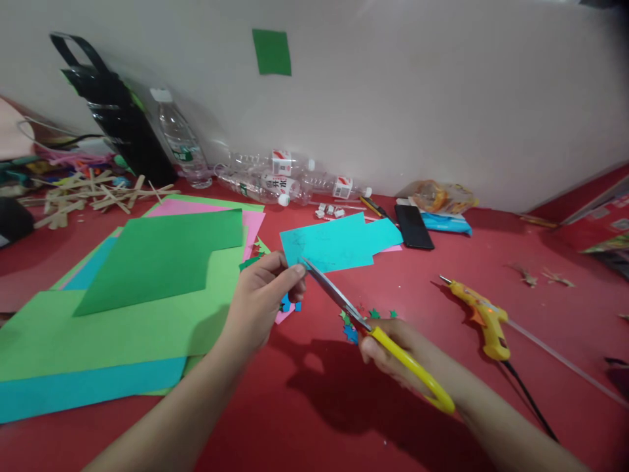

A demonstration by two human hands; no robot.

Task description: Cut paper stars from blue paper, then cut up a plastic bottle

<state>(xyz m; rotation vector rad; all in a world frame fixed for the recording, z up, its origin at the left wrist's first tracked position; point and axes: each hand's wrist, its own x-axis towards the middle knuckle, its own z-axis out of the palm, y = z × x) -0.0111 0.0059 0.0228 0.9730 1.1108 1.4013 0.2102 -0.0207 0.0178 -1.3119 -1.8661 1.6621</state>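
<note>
I read the right hand point(388, 351) clamped on the scissors point(344, 303), held above the red table point(319, 406). The left hand point(260, 301) has its fingertips point(293, 276) pinched together at the blade tips. I cannot tell what they hold. Cyan paper point(334, 246) lies just beyond.

Paper sheets point(122, 308) lie left of the scissors point(363, 324), the glue gun point(484, 318) right, bottles point(275, 180) behind, perhaps touching the wall point(442, 98).

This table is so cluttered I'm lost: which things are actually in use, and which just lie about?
In use: scissors in the right hand, tiny paper scrap pinched by the left hand.
Lying about: glue gun, plastic bottles, phone, wooden sticks, paper sheets.
</note>
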